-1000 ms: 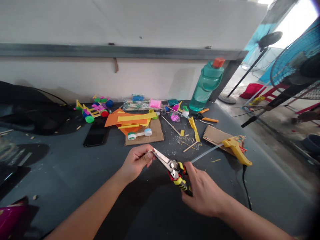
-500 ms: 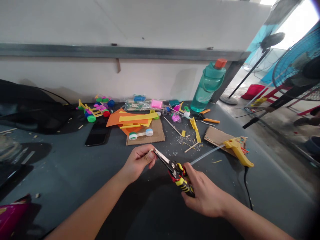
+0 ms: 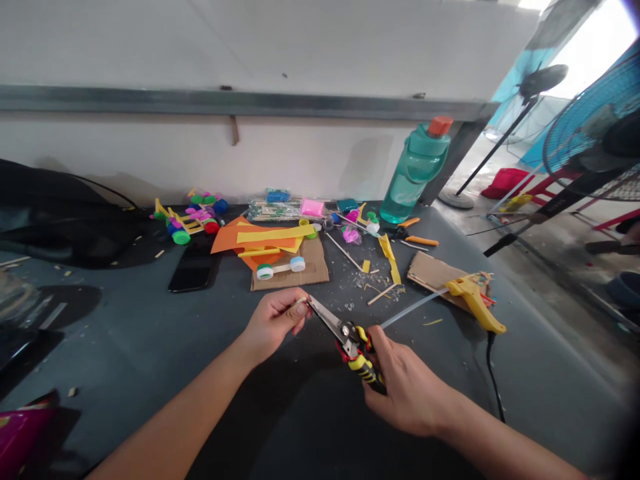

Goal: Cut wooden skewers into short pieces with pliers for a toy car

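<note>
Snips [image 3: 350, 345], one pair, right hand [image 3: 407, 393]

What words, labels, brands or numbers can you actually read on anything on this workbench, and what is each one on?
None can be read.
Plastic packet of wooden sticks: something seems printed, too small to read.
Tin snips: any marks on the handles are too blurred to read.
Teal water bottle: no readable lettering.

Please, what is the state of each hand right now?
Left hand: closed, pinching a thin pale wooden stick.
Right hand: closed, gripping yellow-and-black-handled metal snips.
</note>
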### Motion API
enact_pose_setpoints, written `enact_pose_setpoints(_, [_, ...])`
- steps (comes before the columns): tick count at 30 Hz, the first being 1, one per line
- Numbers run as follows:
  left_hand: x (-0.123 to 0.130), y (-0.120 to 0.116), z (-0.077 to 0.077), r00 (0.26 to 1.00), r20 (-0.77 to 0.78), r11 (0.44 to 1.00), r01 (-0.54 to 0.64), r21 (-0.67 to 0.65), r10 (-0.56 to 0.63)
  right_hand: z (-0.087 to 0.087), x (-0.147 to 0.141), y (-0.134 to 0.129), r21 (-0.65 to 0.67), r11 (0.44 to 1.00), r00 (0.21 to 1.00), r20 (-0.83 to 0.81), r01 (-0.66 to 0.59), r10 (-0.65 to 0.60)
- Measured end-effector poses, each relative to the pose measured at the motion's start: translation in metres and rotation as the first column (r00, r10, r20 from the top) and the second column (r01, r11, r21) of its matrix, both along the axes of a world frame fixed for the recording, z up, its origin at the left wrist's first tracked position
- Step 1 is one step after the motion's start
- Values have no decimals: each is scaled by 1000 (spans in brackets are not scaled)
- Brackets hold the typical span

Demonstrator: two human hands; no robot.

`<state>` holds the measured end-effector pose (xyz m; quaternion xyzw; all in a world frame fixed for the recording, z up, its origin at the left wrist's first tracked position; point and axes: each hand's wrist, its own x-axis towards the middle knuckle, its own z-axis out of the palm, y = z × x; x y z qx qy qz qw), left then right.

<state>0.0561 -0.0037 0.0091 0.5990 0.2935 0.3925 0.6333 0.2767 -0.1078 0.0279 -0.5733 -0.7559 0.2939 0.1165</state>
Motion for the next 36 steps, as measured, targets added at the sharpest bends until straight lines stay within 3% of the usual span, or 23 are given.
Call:
enact_pose_setpoints(11, [4,-3,0,1000,-5,1000,5,-5,-5,-11,-1,-3,4,998,998,42,55,-56])
enact_pose_setpoints(21, [5,-3,1,998,62,1000,2,-30,0,0,-6,0,-4,996,992,-86,89,-89])
enact_pose_setpoints(28, [3,-1,-3,999,49,1000,11,-20,-10,-6,-4,-2,23,998,998,-32,59,-58])
enact_pose_setpoints(36, [0,0,-5,1000,-7,999,29,24,-29,0,-3,-2,-33,999,999,27,35,-34])
